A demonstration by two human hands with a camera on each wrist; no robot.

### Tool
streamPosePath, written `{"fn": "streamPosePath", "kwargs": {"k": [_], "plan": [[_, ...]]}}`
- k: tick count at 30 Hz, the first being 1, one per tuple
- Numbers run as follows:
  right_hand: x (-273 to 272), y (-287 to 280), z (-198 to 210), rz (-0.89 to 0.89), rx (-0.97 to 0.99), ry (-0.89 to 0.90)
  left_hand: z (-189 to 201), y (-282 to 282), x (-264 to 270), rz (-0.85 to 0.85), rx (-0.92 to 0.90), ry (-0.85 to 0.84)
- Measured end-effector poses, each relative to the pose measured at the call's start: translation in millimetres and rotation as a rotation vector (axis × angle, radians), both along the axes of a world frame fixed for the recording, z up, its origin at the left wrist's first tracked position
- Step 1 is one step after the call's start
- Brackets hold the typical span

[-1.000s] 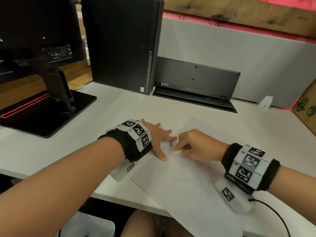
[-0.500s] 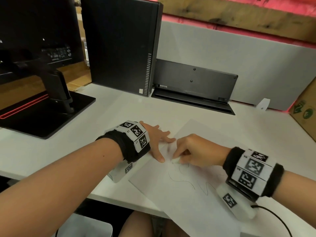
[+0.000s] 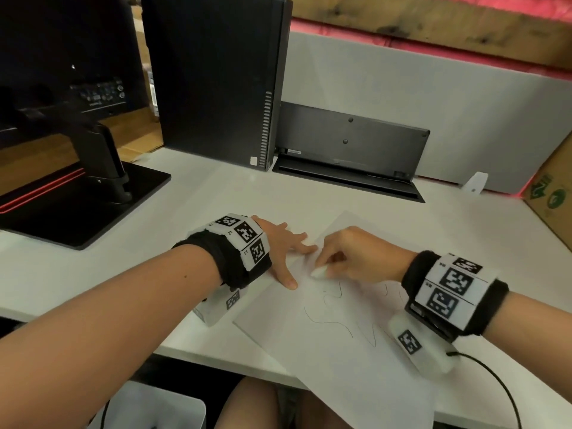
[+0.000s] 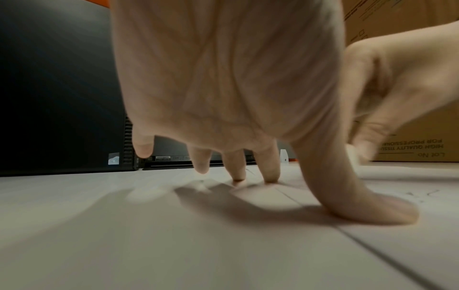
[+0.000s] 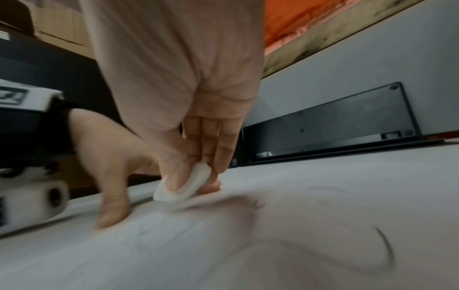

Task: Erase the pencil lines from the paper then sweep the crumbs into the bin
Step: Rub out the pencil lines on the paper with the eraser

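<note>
A white sheet of paper [image 3: 346, 360] lies askew on the white desk, its near corner past the front edge. Wavy pencil lines [image 3: 337, 320] cross its middle. My right hand [image 3: 356, 258] pinches a small white eraser [image 3: 320, 271] between thumb and fingers and presses it on the paper's upper part; the right wrist view shows the eraser [image 5: 183, 186] against the sheet, blurred. My left hand [image 3: 284, 246] lies flat with spread fingers, thumb [image 4: 387, 210] and fingertips pressing the paper's left edge. A white bin [image 3: 148, 407] stands under the desk at the lower left.
A black computer tower [image 3: 216, 78] and a black upturned keyboard [image 3: 349, 144] stand at the back. A monitor stand [image 3: 77, 199] sits at the left, a cardboard box [image 3: 554, 199] at the right. A black cable [image 3: 495, 385] trails from my right wrist.
The right hand has rubbed the eraser back and forth over the top of the lines, by a small distance. The left hand stays pressed on the paper.
</note>
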State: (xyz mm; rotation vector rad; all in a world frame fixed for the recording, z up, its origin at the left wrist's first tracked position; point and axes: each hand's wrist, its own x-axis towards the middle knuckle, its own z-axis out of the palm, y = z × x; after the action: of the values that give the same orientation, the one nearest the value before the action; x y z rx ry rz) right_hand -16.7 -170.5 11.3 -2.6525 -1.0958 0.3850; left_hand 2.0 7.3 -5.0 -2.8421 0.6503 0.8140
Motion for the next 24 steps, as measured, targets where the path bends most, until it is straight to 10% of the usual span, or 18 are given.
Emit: {"fn": "streamPosePath", "kwargs": {"k": [24], "plan": [[-14,-13,-10,-0.020,-0.031,-0.047,0,-3,-2,-0.002,0.043,-0.016]]}}
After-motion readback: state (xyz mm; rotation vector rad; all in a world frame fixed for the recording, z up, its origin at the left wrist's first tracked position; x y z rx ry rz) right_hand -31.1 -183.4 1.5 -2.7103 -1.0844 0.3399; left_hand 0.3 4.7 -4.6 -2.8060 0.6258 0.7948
